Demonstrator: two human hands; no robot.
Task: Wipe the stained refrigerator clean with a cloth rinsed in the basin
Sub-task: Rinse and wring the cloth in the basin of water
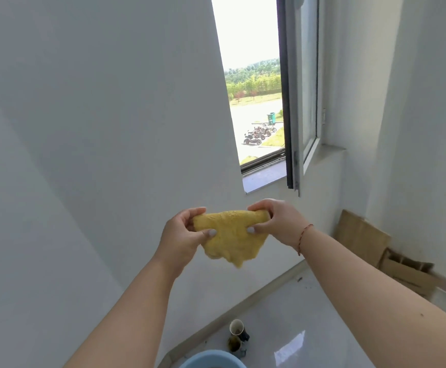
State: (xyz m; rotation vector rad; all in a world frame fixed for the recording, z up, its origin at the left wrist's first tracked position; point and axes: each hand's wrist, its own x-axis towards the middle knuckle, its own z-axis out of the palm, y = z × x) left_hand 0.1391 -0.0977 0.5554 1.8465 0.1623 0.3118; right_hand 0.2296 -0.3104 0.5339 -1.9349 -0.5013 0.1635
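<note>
A: Head view — step?
B: Spreading the yellow cloth [232,236] in mid-air; left hand [183,235] and right hand [275,221] pinch its top corners, above the blue basin [211,359] on the floor.
A: Next?
B: Probably fold it, then wipe the refrigerator, which I can't pick out.

No text, label, brand, number or sign could be read anywhere in the view.
</note>
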